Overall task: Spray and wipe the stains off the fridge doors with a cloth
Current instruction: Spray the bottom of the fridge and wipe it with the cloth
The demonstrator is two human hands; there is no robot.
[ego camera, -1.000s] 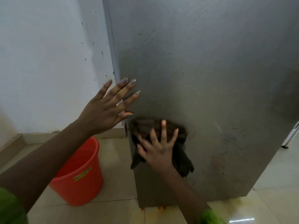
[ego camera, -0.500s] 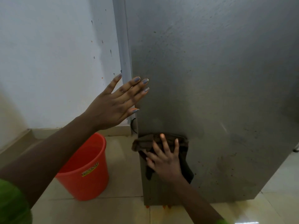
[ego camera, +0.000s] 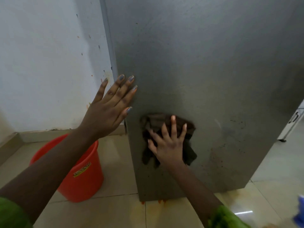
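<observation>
Two hands in view, one cloth, one bucket, one fridge face.

Left hand (ego camera: 110, 109): raised, all five fingers straight and fanned apart, holding nothing. Its fingertips lie at the left edge of the grey fridge (ego camera: 205, 63) panel. Whether the palm touches the metal, cannot tell.

Right hand (ego camera: 167, 145): lower than the left hand and to its right. Fingers straight and splayed, palm flat, pressing one dark brown cloth (ego camera: 189, 129) against the fridge. The cloth is bunched under the palm. It shows above the fingertips and hangs in folds below the hand on both sides.

Stains: a scatter of dark specks (ego camera: 236, 122) on the panel to the right of the right hand, too many and too small to count. Orange smears (ego camera: 164, 201) on the floor at the fridge's foot, below the right wrist.

One orange-red bucket (ego camera: 82, 178) with one yellow label (ego camera: 82, 169) stands on the tiled floor (ego camera: 115, 214) beneath the left forearm, just left of the fridge. White wall (ego camera: 41, 63) beyond the left hand, flecked with small marks.

Two green sleeves, left sleeve (ego camera: 11, 214) and right sleeve (ego camera: 227, 218), at the bottom edge. One blurred blue object (ego camera: 300, 211) sits far right of the right sleeve; what it is, cannot tell.
</observation>
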